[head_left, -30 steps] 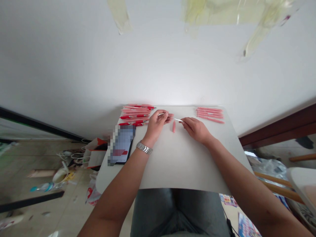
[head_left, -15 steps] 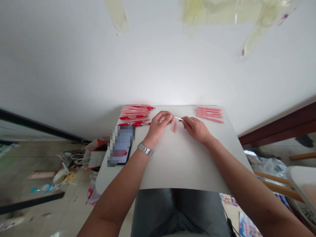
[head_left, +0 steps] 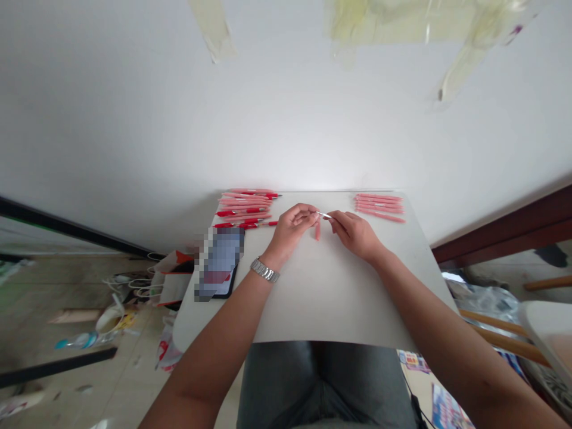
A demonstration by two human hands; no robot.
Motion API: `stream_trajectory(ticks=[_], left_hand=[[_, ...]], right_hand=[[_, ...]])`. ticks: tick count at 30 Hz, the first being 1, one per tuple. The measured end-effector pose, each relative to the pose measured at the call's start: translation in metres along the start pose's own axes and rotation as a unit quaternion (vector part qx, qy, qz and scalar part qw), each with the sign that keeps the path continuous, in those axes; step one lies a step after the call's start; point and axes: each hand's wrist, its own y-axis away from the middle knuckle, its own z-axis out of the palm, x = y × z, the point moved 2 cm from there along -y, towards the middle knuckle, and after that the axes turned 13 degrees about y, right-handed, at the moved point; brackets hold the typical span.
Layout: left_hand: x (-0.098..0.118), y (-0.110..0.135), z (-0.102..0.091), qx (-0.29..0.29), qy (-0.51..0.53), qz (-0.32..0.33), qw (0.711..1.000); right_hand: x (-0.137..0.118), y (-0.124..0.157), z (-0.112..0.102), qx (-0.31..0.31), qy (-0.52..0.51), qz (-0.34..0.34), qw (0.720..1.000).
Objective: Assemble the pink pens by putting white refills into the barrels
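My left hand (head_left: 292,228) is closed around a pink pen barrel, mostly hidden in its fingers. My right hand (head_left: 355,232) pinches a thin white refill (head_left: 323,214) whose far end meets the left hand's fingertips. A short pink pen piece (head_left: 317,230) lies on the white table (head_left: 322,298) just below the two hands. A pile of red and pink pens (head_left: 246,208) lies at the table's far left. A row of pink pens (head_left: 379,207) lies at the far right.
A phone (head_left: 220,261) lies at the table's left edge, by my left wrist with its metal watch (head_left: 264,270). A white wall rises behind the table. Bags and clutter sit on the floor at left; chair parts and papers at right.
My left hand has shifted right toward my right hand, and the gap between them has closed. The white refill now shows a shorter length between the fingertips.
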Motion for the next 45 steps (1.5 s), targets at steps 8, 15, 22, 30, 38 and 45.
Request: stream_trajectory(ticks=[8, 15, 22, 30, 38, 45], left_hand=[[0.0, -0.002, -0.008, 0.014, -0.089, 0.037, 0.995], [-0.002, 0.002, -0.008, 0.006, -0.414, 0.123, 0.902], [-0.009, 0.004, 0.004, -0.008, -0.526, 0.135, 0.84], [-0.007, 0.006, 0.011, -0.023, -0.578, 0.129, 0.805], [-0.005, 0.007, 0.013, -0.032, -0.57, 0.104, 0.814], [-0.001, 0.006, 0.012, -0.02, -0.559, 0.108, 0.822]], right_hand=[[-0.002, 0.0, -0.003, 0.019, -0.007, 0.007, 1.0], [0.001, 0.0, -0.001, 0.045, -0.018, 0.008, 0.999], [0.001, -0.001, -0.002, 0.049, -0.022, 0.016, 0.998], [0.002, -0.001, -0.002, 0.049, -0.021, 0.02, 0.998], [0.003, 0.0, -0.001, 0.056, -0.027, 0.017, 0.998], [0.004, -0.001, -0.002, 0.059, -0.034, 0.026, 0.997]])
